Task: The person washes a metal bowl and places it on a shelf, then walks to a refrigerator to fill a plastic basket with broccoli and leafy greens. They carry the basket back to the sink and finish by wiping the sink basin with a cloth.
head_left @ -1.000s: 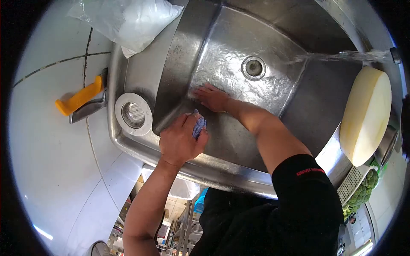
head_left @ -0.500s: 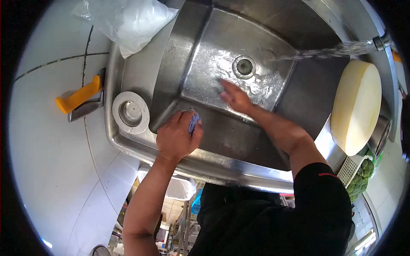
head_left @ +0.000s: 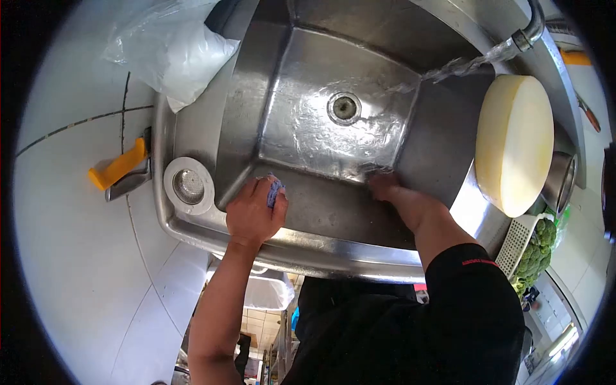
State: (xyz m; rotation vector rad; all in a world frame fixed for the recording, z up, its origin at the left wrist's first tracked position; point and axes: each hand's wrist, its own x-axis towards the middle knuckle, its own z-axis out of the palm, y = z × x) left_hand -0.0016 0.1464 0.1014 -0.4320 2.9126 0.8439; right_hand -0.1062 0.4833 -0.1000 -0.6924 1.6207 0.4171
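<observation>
My left hand (head_left: 252,210) is closed around a crumpled bluish-purple scrubber (head_left: 275,191) at the near left edge of the steel sink (head_left: 333,212). Low in the basin, my right hand (head_left: 385,186) reaches to the near right corner of the sink floor. Its fingers are blurred, so whether they are spread or closed does not show. Running water (head_left: 462,67) arcs from the faucet (head_left: 523,40) into the basin. A thin layer of water ripples around the drain (head_left: 344,108).
A sink strainer (head_left: 188,186) rests on the left rim, below a plastic bag of white contents (head_left: 192,61). A yellow-handled tool (head_left: 120,165) hangs at the left wall. On the right are a thick pale round block (head_left: 515,146), a metal bowl (head_left: 559,183) and broccoli (head_left: 536,253) by a white basket (head_left: 515,242).
My right hand has moved from near the drain toward the near right corner of the sink floor. My left hand still grips the scrubber at the edge. The view has shifted slightly.
</observation>
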